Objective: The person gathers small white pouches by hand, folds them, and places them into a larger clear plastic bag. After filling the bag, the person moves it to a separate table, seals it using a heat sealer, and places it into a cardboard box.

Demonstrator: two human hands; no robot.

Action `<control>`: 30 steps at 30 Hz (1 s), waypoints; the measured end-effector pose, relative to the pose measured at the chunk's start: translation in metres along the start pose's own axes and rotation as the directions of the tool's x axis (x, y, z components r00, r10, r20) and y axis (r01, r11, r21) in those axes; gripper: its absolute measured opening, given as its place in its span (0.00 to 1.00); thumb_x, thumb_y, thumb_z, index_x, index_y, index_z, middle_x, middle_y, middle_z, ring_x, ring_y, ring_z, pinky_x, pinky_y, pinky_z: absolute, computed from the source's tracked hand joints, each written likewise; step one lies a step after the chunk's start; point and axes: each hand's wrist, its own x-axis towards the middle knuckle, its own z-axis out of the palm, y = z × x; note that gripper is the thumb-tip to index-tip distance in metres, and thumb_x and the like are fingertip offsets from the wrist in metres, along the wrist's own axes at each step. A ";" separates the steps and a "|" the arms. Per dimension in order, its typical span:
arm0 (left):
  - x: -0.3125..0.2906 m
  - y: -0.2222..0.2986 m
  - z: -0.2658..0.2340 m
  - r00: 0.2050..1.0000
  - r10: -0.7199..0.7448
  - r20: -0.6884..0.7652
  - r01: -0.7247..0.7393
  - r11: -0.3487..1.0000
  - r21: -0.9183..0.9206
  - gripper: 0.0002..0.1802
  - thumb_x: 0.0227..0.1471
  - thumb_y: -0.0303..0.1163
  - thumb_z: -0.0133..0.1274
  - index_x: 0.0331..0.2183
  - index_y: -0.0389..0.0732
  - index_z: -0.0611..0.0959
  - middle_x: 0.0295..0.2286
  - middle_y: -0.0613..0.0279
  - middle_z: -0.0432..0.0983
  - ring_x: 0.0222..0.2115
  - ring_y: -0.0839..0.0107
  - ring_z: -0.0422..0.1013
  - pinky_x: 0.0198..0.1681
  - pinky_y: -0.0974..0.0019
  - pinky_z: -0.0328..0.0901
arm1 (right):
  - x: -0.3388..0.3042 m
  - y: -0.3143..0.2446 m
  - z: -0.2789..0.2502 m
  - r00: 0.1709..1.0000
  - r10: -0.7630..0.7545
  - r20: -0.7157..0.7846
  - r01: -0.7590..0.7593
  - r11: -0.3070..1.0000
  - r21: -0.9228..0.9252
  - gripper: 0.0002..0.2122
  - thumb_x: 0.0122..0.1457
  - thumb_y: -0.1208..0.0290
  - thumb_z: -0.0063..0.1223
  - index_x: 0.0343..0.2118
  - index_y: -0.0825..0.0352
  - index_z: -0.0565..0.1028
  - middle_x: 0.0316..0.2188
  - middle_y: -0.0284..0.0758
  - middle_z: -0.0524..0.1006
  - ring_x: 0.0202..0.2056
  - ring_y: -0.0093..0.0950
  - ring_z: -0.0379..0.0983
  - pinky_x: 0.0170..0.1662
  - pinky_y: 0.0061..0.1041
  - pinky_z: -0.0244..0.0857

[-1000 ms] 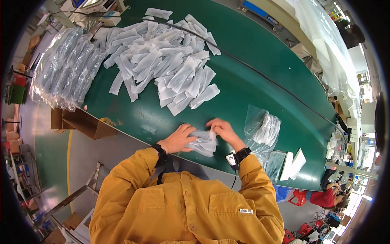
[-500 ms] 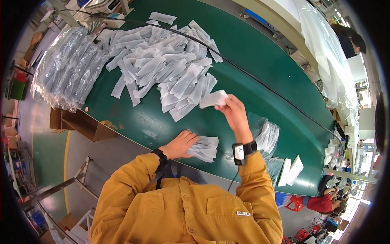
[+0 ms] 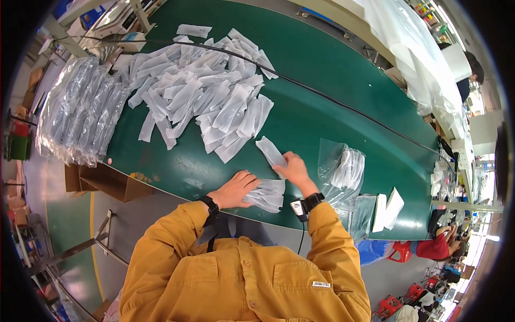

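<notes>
My right hand [image 3: 294, 170] is closed on the lower end of a white translucent packet [image 3: 269, 151], flat and strip-shaped, which tilts up and to the left above the table. My left hand [image 3: 235, 190] lies over the left end of a small stack of similar packets [image 3: 269, 194] near the table's front edge, fingers stretched out. The stacked packets lie side by side and overlapping, their right ends showing. Beyond both hands spreads a large loose pile of packets [image 3: 214, 94].
Clear plastic bags full of packets [image 3: 80, 112] stand at the green table's [image 3: 316, 118] left end. An open bag of packets [image 3: 347, 169] lies right of my hand, near white pads [image 3: 393, 206]. A black cable [image 3: 322, 96] crosses above the table. A cardboard box [image 3: 115, 182] sits below the left edge.
My right hand has come down and nearer to the stack, bringing the packet with it from beside the pile. The packet now points up and left. My left hand stays on the stack.
</notes>
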 end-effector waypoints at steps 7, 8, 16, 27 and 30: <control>0.022 0.009 -0.032 0.999 0.028 -0.028 -0.024 0.991 0.134 0.39 0.31 0.43 0.69 0.47 0.43 0.74 0.55 0.43 0.55 0.59 0.40 0.48 0.62 0.40 0.46 | -0.008 -0.007 0.009 0.987 -0.163 -0.007 0.163 0.981 0.104 0.13 0.47 0.73 0.61 0.35 0.69 0.71 0.34 0.45 0.72 0.39 0.47 0.72 0.41 0.42 0.68; 0.026 0.006 -0.033 0.999 0.038 -0.024 -0.035 0.993 0.113 0.39 0.31 0.44 0.69 0.47 0.44 0.74 0.55 0.42 0.54 0.60 0.39 0.47 0.62 0.39 0.45 | -0.014 -0.009 0.005 0.975 -0.219 -0.033 0.222 0.968 0.114 0.13 0.47 0.74 0.60 0.34 0.69 0.71 0.33 0.45 0.71 0.38 0.47 0.72 0.41 0.44 0.67; 0.007 -0.033 0.011 0.996 0.059 0.061 -0.057 0.998 -0.033 0.43 0.30 0.47 0.68 0.49 0.43 0.73 0.54 0.38 0.55 0.56 0.35 0.50 0.60 0.39 0.49 | -0.057 -0.029 0.017 0.830 -0.533 -0.163 0.536 0.844 -0.029 0.32 0.39 0.60 0.64 0.49 0.69 0.70 0.46 0.49 0.70 0.49 0.47 0.66 0.54 0.46 0.59; 0.049 -0.041 0.016 0.982 -0.037 -0.184 -0.025 0.946 -0.322 0.13 0.52 0.22 0.47 0.42 0.35 0.70 0.45 0.47 0.67 0.51 0.49 0.62 0.58 0.53 0.55 | -0.069 -0.035 0.047 0.890 -0.379 -0.253 0.348 0.924 -0.161 0.41 0.43 0.57 0.66 0.59 0.69 0.59 0.47 0.47 0.66 0.49 0.45 0.63 0.50 0.42 0.56; 0.070 -0.033 0.005 0.980 -0.146 -0.134 0.065 0.876 -0.479 0.11 0.53 0.23 0.46 0.41 0.36 0.72 0.43 0.49 0.68 0.49 0.52 0.64 0.55 0.55 0.58 | -0.072 -0.028 0.045 0.903 -0.307 -0.299 0.289 0.952 -0.103 0.40 0.42 0.59 0.67 0.58 0.69 0.61 0.44 0.45 0.67 0.46 0.43 0.64 0.47 0.40 0.57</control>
